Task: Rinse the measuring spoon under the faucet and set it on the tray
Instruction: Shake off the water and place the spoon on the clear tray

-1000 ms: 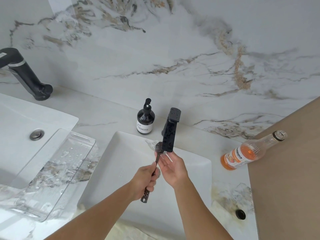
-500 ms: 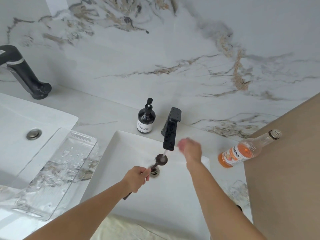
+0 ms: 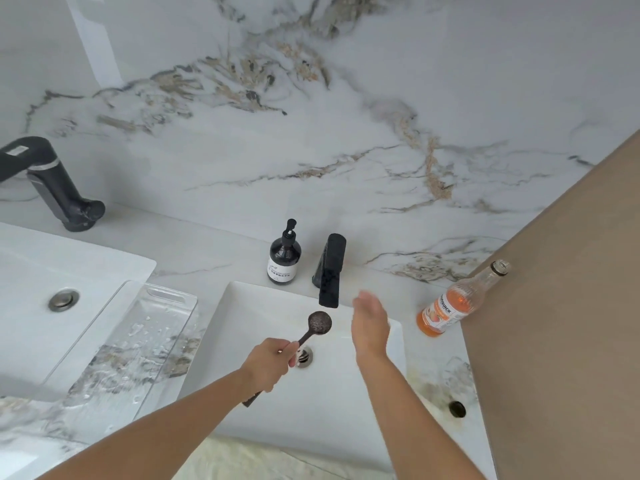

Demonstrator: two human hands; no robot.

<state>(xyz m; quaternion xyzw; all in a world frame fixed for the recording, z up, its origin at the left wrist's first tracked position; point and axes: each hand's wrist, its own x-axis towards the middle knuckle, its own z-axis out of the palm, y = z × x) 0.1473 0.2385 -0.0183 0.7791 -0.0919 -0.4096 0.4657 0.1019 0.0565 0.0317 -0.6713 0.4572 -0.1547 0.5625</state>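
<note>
My left hand (image 3: 268,363) grips the handle of a dark measuring spoon (image 3: 319,323). Its round bowl faces up over the white sink (image 3: 242,317), just below and left of the spout of the black faucet (image 3: 330,271). No water stream is visible. My right hand (image 3: 370,325) hovers open, fingers together and blurred, just right of the spout and touching nothing. The clear tray (image 3: 138,344), wet with droplets, lies on the counter left of the sink. The spoon's handle end pokes out below my left hand.
A dark pump bottle (image 3: 284,256) stands behind the sink, left of the faucet. An open glass bottle of orange drink (image 3: 457,303) leans at the right by a tan panel (image 3: 571,323). A second sink (image 3: 52,289) and a second black faucet (image 3: 52,181) are at the left.
My right hand left the spoon, rose toward the faucet top, then came down to the right of the spout. The spoon swung lower and now sits left of the spout. The water stream has stopped.
</note>
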